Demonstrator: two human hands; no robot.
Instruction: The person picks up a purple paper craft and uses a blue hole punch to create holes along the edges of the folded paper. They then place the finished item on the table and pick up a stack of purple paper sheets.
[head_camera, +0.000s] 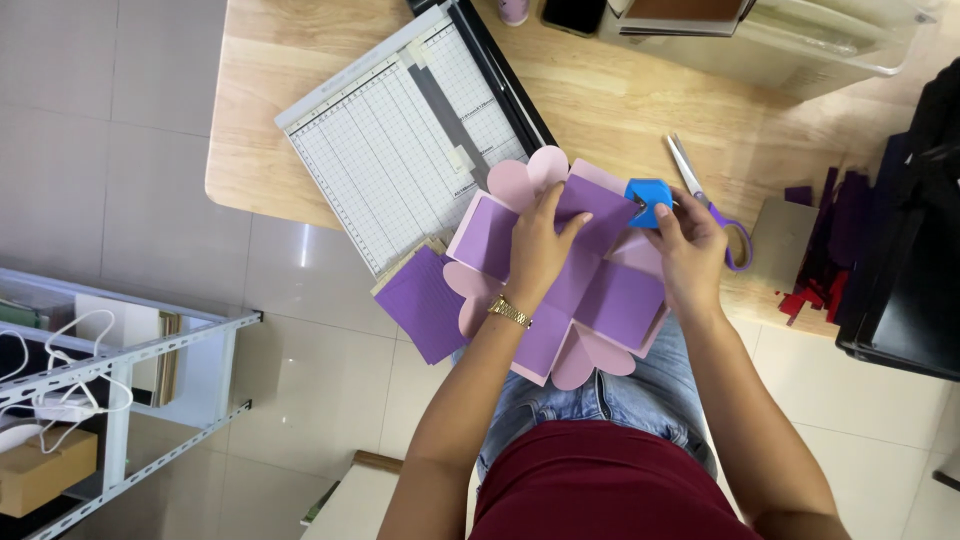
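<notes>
Right hand (690, 245) is pinched shut around a small blue corner punch (647, 199), pushed onto the far right corner of a pink and purple cross-shaped card (600, 290). Left hand (540, 245) lies flat on the card, fingers pointing far right. Card hangs over the near table (620, 100) edge, scissors (705, 195) just right.

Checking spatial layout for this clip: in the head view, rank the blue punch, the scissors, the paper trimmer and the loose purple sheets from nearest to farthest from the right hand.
From the right hand:
1. Blue punch: in its fingers, at the card's upper right corner.
2. Scissors: just beyond the hand, on the table.
3. Loose purple sheets: across the card, at the table's edge on the left.
4. Paper trimmer: upper left, on the table.
</notes>
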